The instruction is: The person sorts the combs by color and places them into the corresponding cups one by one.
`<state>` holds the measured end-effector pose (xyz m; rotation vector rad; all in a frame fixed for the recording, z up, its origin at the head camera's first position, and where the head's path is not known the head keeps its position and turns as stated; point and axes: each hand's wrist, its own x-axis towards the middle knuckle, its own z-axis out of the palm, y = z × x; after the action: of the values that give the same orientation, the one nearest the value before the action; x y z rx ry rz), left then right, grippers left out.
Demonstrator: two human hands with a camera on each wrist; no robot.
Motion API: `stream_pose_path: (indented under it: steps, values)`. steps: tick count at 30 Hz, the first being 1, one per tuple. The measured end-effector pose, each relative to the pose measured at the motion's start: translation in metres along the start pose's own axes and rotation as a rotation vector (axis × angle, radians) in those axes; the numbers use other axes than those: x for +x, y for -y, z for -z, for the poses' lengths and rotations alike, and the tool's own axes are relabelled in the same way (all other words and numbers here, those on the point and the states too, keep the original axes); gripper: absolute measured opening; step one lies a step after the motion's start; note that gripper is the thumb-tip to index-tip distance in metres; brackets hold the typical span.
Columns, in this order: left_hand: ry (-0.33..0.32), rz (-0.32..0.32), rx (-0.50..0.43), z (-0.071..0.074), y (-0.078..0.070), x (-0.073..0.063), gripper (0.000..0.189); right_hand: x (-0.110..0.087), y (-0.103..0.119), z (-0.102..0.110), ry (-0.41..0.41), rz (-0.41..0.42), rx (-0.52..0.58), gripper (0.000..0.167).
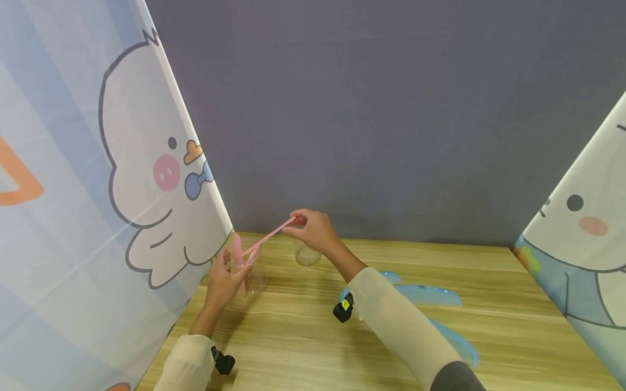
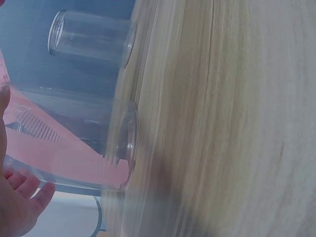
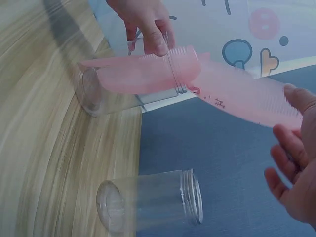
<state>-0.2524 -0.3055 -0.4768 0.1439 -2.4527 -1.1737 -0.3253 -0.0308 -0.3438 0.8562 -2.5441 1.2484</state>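
Note:
My left hand (image 1: pixel 225 282) holds a clear jar (image 1: pixel 257 282) near its rim at the table's back left, with thumb and fingers on opposite sides. Pink combs (image 3: pixel 140 74) stand inside the jar, their tops rising past the rim. My right hand (image 1: pixel 315 231) pinches one end of another pink comb (image 1: pixel 270 236) between thumb and fingers. That comb slants down to the left, its lower end at the jar's mouth. In the right wrist view, its teeth and small dark printing show. Close below the right hand stands a second clear jar (image 3: pixel 153 202), with a threaded neck.
Several blue combs (image 1: pixel 427 295) lie on the wood-patterned table (image 1: pixel 293 336), partly under my right sleeve. A dark grey wall (image 1: pixel 391 136) rises behind the table. Printed cartoon cloths hang at the left (image 1: pixel 132 136) and right.

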Motion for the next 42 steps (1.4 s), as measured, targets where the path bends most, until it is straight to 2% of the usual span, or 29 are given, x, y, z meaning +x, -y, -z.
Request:
stream_pose_path:
  steps: [6, 10, 14, 33, 42]
  values:
    - [-0.01, -0.006, 0.003, -0.002, 0.001, 0.001, 0.092, 0.0, -0.001, 0.001, 0.084, 0.085, 0.179, 0.051]
    - [-0.013, -0.003, -0.005, -0.003, 0.002, 0.002, 0.091, -0.002, -0.002, 0.001, 0.163, 0.147, 0.18, 0.051]
    - [-0.013, -0.002, -0.013, -0.004, 0.003, 0.003, 0.093, -0.005, 0.0, 0.002, 0.21, 0.159, 0.162, 0.048]
    - [-0.034, -0.018, -0.021, -0.004, 0.005, 0.003, 0.089, -0.007, -0.02, -0.003, 0.2, 0.049, 0.157, 0.048]
    - [-0.038, -0.033, -0.037, -0.004, 0.005, 0.005, 0.087, 0.001, -0.027, -0.01, 0.18, -0.034, 0.179, 0.051]
